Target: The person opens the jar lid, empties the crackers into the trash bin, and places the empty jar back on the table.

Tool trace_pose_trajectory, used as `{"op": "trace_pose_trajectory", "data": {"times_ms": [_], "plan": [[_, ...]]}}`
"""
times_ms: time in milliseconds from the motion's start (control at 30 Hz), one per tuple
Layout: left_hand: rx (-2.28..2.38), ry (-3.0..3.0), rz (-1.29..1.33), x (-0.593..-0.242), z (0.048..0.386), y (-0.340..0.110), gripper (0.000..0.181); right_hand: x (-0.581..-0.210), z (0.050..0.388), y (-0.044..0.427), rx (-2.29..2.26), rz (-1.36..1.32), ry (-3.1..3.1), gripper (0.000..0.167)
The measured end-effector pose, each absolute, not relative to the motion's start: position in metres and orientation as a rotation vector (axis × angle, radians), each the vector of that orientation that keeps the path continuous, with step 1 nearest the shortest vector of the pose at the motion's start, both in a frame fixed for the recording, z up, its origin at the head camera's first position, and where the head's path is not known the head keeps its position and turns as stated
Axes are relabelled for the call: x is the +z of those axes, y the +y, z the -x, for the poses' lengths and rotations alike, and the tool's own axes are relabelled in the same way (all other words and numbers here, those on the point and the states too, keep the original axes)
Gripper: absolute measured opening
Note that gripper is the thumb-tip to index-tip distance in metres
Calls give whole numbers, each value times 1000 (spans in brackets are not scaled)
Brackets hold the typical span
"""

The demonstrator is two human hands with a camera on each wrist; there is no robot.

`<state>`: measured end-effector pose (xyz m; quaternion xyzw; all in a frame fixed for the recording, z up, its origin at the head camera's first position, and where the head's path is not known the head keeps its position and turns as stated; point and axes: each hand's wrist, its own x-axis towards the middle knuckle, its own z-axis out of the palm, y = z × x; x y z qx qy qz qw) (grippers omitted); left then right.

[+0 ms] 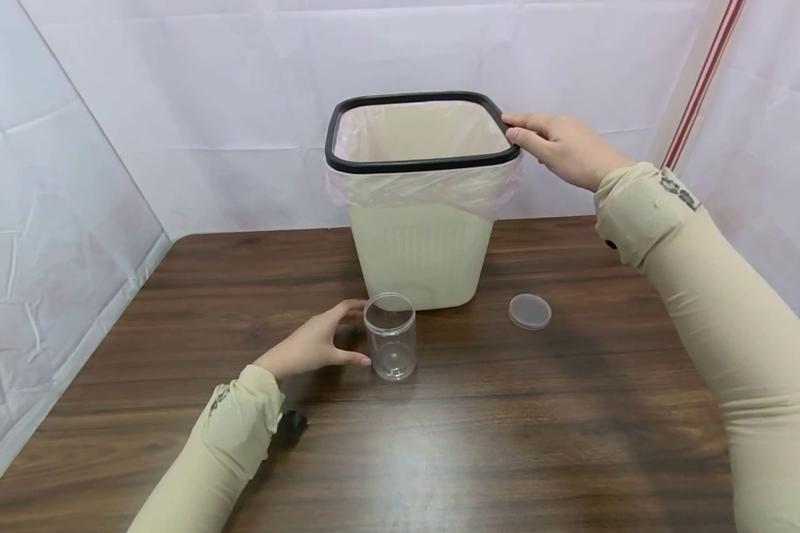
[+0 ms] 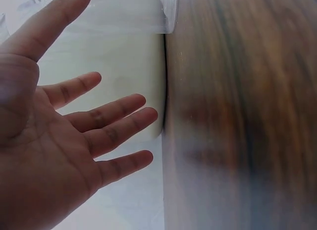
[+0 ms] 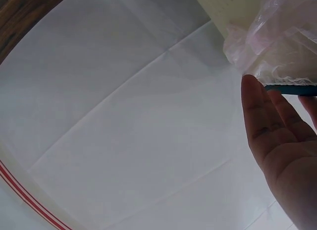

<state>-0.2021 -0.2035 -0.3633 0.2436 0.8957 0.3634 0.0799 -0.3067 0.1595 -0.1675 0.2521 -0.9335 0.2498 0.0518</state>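
A clear plastic jar (image 1: 392, 348) without a lid stands upright on the table, in front of a cream trash bin (image 1: 420, 252). Just left of the jar is my left hand (image 1: 316, 340), thumb and fingers spread around its side. In the left wrist view that hand (image 2: 64, 131) shows an empty palm, with the jar's edge (image 2: 171, 12) at the top. My right hand (image 1: 567, 148) touches the right side of the bin's black rim (image 1: 420, 164); its fingers (image 3: 255, 106) look fairly straight in the right wrist view. A translucent liner bag (image 1: 427, 189) hangs over the rim.
A round clear lid (image 1: 530, 311) lies flat on the brown wooden table (image 1: 507, 429), right of the bin. White sheeting (image 1: 207, 96) hangs behind and at both sides. A small dark object (image 1: 295, 422) shows beside the left wrist.
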Motion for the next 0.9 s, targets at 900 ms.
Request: {"op": "trace_pose_trajectory", "data": {"times_ms": [900], "plan": [[905, 2718, -711, -365, 202, -205, 80, -167, 305, 162, 783, -798, -2782, 55]]}}
